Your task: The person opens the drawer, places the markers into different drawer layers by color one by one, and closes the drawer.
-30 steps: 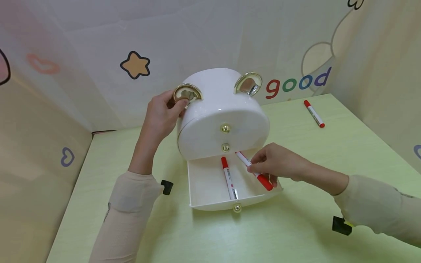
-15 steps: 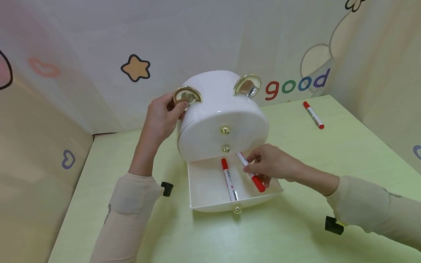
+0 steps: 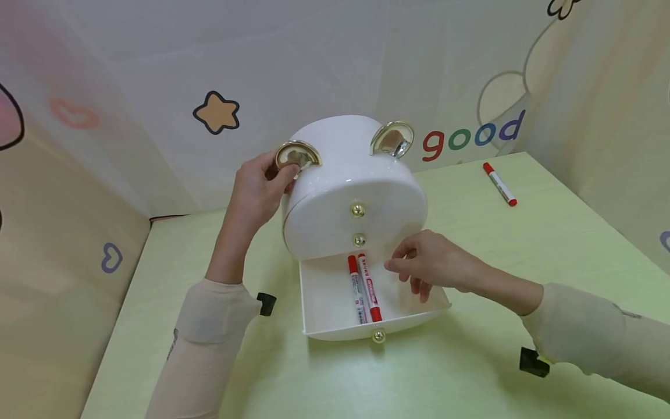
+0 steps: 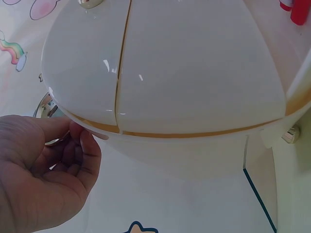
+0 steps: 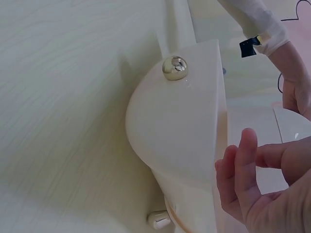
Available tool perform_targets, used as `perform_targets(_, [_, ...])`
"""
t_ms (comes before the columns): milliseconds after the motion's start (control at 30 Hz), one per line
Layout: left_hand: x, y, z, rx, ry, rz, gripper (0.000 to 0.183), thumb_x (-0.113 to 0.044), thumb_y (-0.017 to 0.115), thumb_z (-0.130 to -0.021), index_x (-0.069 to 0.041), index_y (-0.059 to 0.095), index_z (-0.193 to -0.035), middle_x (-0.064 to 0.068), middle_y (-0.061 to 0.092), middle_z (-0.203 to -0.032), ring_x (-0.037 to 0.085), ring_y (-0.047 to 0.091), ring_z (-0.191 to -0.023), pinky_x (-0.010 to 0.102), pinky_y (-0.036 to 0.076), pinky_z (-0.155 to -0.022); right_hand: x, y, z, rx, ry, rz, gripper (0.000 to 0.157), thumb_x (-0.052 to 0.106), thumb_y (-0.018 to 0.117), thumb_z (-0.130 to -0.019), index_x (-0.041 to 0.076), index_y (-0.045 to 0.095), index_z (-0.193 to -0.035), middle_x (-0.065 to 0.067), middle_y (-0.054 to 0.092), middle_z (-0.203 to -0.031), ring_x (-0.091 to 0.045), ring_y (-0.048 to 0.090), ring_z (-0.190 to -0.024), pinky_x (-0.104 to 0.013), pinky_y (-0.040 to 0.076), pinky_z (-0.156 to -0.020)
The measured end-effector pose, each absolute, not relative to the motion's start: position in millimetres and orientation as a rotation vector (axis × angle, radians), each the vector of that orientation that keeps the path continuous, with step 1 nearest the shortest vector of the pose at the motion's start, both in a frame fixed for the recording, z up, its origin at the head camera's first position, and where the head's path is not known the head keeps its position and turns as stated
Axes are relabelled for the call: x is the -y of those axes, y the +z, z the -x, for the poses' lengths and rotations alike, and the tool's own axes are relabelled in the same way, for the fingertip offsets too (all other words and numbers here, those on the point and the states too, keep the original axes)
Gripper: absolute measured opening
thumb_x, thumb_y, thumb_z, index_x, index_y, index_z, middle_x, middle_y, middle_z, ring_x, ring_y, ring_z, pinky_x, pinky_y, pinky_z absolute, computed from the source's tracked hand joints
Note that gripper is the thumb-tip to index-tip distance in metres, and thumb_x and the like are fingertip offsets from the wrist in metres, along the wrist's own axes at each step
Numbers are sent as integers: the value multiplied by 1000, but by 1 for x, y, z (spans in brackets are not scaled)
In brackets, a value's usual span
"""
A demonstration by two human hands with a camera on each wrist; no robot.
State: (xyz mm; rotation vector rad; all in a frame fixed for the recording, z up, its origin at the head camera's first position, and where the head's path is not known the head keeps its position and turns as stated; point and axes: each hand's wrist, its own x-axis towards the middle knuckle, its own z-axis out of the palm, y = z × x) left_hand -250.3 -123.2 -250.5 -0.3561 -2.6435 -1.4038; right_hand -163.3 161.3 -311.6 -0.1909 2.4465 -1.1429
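A glossy white drawer box (image 3: 356, 192) with gold ear-shaped pieces stands on the table, its bottom drawer (image 3: 324, 302) pulled out. Two red-and-white markers lie side by side in it: the left marker (image 3: 357, 291) has its red cap toward the box, the right marker (image 3: 370, 288) its red end toward the front. My left hand (image 3: 259, 189) pinches the left gold ear (image 3: 297, 156) between thumb and fingers. Over the drawer's right side hovers my right hand (image 3: 431, 262), fingers loosely bent with nothing in them; the right wrist view shows them apart.
Another red-and-white marker (image 3: 499, 184) lies on the table (image 3: 549, 233) at the back right. Gold knobs (image 3: 378, 336) stick out from the drawer fronts. Printed curtains (image 3: 157, 116) stand behind and at both sides.
The right hand has let go of the marker it held; that marker now lies in the drawer beside the other. The left hand still holds the ear.
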Motion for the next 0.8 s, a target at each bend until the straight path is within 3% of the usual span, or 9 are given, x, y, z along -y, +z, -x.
perform_targets(400, [124, -250, 248, 2637, -1450, 344, 22, -15, 62, -105, 2, 67, -118, 14, 63, -98, 21, 60, -88, 22, 55, -75, -187, -290, 159, -2538, -1150, 248, 25, 21, 67, -101, 2, 71, -116, -11, 66, -91, -21, 56, -62, -28, 45, -48])
perform_targets(633, [124, -249, 248, 2639, -1436, 339, 22, -15, 62, -105, 2, 67, -118, 14, 63, -97, 21, 60, -87, 21, 53, -74, -211, -280, 164, -2624, -1150, 226, 30, 24, 67, -102, 2, 70, -122, -7, 71, -98, -23, 62, -78, -33, 56, -66])
perform_targets(800, [123, -250, 248, 2636, -1437, 342, 22, -16, 62, -105, 2, 67, -117, 14, 63, -96, 21, 60, -87, 21, 53, -74, -236, -273, 170, -2694, -1126, 191, 35, 29, 64, -104, 2, 68, -127, -8, 72, -106, -24, 64, -89, -34, 56, -76])
